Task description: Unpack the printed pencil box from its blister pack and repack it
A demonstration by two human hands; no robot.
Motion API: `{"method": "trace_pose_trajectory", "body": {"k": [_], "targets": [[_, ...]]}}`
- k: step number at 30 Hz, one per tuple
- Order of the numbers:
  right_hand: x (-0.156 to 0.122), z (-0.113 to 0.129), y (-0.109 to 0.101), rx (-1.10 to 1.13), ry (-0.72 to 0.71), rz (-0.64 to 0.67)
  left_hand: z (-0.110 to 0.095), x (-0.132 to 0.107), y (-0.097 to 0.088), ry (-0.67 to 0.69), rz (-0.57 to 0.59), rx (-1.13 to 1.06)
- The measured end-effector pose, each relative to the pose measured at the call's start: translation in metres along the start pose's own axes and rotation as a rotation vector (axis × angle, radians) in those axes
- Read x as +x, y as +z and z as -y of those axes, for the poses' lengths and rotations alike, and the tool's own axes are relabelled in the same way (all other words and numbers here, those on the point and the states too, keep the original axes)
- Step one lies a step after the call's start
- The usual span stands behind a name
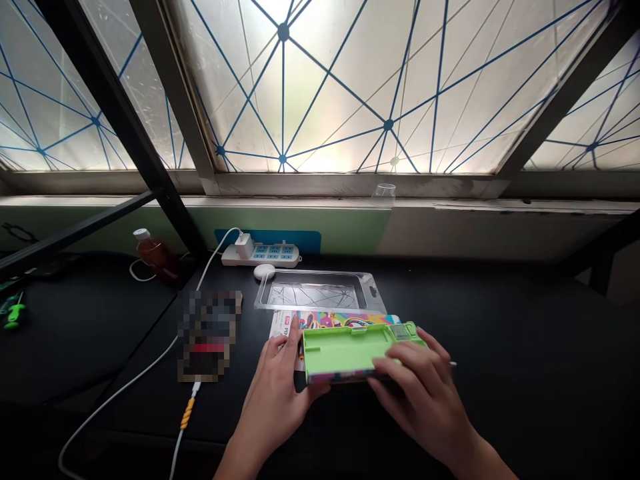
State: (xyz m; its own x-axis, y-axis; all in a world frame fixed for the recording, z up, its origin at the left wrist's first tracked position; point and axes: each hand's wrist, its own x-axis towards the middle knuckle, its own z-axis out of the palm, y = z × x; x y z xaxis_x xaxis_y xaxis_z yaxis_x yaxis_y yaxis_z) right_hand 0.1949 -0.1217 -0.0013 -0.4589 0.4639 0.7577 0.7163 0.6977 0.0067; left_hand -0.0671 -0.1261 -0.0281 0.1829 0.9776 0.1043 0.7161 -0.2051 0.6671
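Case of bright green plastic, rectangular and shallow, sat low over the black desktop, hollow side facing up toward you. Your left hand gripped its left end, thumb along the near edge. Your right hand curled about the right end, fingers bent near the front wall; firm hold or light touch, cannot tell. Multicoloured printed sheet showed past the case's far edge; beyond, a clear rectangular plastic tray.
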Motion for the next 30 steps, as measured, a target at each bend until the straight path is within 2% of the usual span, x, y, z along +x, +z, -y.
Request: {"method": "trace_pose_trajectory", "body": {"k": [3, 8, 11, 14, 16, 19, 22, 25, 28, 30], "targets": [[-0.033, -0.004, -0.019, -0.009, 0.038, 0.003, 0.004, -0.001, 0.001, 0.013, 0.016, 0.015], [-0.081, -0.022, -0.032, -0.046, 0.433, 0.127, 0.012, -0.001, 0.004, 0.0, 0.022, 0.04], [-0.088, -0.026, -0.03, -0.044, 0.602, 0.256, 0.014, 0.001, 0.005, -0.02, 0.013, 0.019], [-0.085, -0.025, -0.022, -0.059, 0.686, 0.364, 0.013, 0.001, 0.005, -0.054, -0.007, -0.004], [-0.083, -0.026, -0.014, -0.101, 0.677, 0.417, 0.013, 0.001, 0.005, -0.052, -0.017, -0.007], [-0.085, -0.031, -0.004, -0.165, 0.553, 0.431, 0.014, 0.001, 0.007, -0.029, -0.033, 0.011], [-0.087, -0.035, -0.002, -0.187, 0.409, 0.335, 0.015, -0.002, 0.007, 0.012, -0.025, 0.052], [-0.083, -0.033, -0.009, -0.171, 0.313, 0.221, 0.013, -0.006, 0.002, 0.08, -0.007, 0.087], [-0.064, -0.034, -0.019, -0.142, 0.3, 0.15, 0.008, -0.002, -0.011, 0.164, -0.067, 0.129], [-0.043, -0.042, -0.019, -0.109, 0.3, 0.136, 0.006, 0.011, -0.024, 0.221, -0.101, 0.193]]}}
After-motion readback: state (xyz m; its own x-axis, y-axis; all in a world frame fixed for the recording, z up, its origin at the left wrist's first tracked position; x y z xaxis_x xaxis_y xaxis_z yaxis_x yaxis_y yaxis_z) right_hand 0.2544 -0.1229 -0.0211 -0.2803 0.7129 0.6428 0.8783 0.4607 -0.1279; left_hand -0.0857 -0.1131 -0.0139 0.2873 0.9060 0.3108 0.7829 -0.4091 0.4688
